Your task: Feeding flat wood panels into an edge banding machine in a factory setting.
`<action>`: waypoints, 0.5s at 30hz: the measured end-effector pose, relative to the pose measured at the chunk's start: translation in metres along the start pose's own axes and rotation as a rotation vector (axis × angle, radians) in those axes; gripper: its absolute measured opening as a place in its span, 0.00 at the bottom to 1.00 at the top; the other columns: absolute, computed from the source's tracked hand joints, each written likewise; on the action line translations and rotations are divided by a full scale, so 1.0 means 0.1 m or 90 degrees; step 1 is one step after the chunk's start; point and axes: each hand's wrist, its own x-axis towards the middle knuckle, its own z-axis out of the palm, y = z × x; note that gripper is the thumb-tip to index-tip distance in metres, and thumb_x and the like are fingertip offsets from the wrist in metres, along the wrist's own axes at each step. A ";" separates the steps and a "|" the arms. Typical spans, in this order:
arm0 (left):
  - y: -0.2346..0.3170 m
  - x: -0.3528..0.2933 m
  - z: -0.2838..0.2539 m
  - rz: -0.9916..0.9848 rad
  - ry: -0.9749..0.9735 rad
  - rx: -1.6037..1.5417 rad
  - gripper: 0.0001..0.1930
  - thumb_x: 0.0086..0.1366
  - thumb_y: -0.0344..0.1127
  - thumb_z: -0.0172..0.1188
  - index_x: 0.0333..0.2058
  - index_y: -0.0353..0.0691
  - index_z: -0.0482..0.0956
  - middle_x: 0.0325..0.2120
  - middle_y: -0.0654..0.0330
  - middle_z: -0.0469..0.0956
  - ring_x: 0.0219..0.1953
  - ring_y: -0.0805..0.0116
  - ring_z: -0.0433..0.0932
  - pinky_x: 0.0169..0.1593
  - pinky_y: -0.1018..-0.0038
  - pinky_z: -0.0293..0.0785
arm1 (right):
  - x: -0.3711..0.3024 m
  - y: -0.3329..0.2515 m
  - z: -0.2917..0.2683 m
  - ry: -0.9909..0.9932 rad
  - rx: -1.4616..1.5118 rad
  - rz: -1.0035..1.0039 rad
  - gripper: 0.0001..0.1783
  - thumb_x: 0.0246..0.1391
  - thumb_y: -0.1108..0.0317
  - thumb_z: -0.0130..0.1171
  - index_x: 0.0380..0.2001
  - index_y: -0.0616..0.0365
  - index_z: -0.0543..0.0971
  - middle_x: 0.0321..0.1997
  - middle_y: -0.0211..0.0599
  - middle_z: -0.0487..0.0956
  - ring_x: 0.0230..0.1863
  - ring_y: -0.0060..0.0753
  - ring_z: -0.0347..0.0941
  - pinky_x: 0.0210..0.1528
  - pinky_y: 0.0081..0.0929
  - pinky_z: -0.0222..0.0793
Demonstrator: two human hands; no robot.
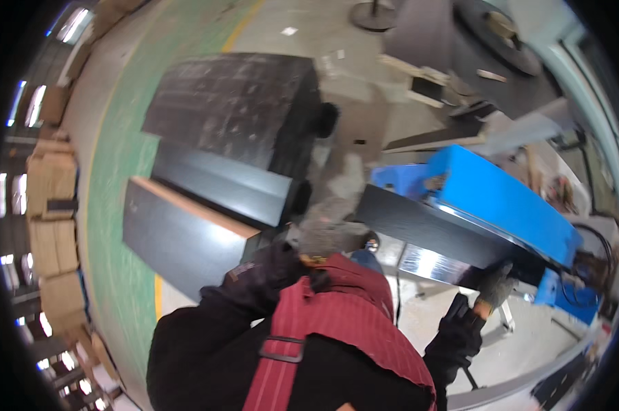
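Observation:
My right hand (496, 293), in a grey work glove, is at the near edge of a long black panel (433, 229). Its fingers look stretched out toward the blue machine (504, 205), under whose side the panel lies. Whether they only touch the panel or bear on it cannot be told. In front of my chest is my left hand (329, 238), also gloved in grey. Motion smears its fingers, and nothing can be made out in them. Left of it lies a dark board (186, 229) with a light brown edge, beside another dark grey board (220, 181).
A large stack of black boards (227, 103) stands at the far left. A shiny metal plate (433, 264) borders the machine's near side. Offcuts (426, 89) and a round black base (372, 17) are on the floor ahead. Cartons (53, 178) line the far left.

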 end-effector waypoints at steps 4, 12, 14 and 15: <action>0.07 -0.04 0.25 -0.093 -0.034 -0.218 0.26 0.51 0.43 0.60 0.48 0.39 0.70 0.41 0.50 0.74 0.39 0.61 0.75 0.46 0.70 0.68 | -1.25 -0.68 0.06 -0.335 0.427 -0.024 0.33 0.43 0.61 0.64 0.44 0.68 0.57 0.40 0.46 0.67 0.34 0.31 0.66 0.37 0.26 0.67; -1.53 -1.15 0.91 -0.099 0.005 -0.224 0.14 0.58 0.35 0.53 0.43 0.40 0.74 0.39 0.59 0.76 0.38 0.69 0.75 0.41 0.74 0.71 | -1.73 -1.05 -0.03 -0.405 0.636 0.065 0.16 0.52 0.58 0.55 0.36 0.60 0.70 0.17 0.32 0.70 0.10 0.18 0.62 0.05 0.15 0.52; -2.29 -1.68 0.94 -0.480 0.022 -0.179 0.20 0.57 0.36 0.53 0.48 0.38 0.67 0.44 0.53 0.71 0.42 0.61 0.73 0.45 0.69 0.69 | -1.45 -0.76 0.10 -0.338 0.608 0.041 0.24 0.51 0.58 0.56 0.45 0.60 0.63 0.29 0.37 0.75 0.18 0.20 0.70 0.10 0.13 0.60; -2.29 -1.68 0.85 -0.671 0.029 -0.152 0.23 0.57 0.36 0.53 0.51 0.38 0.64 0.47 0.50 0.69 0.44 0.57 0.72 0.47 0.67 0.68 | -1.37 -0.72 0.05 -0.344 0.554 0.065 0.24 0.50 0.57 0.56 0.45 0.60 0.64 0.30 0.35 0.74 0.19 0.18 0.69 0.12 0.12 0.59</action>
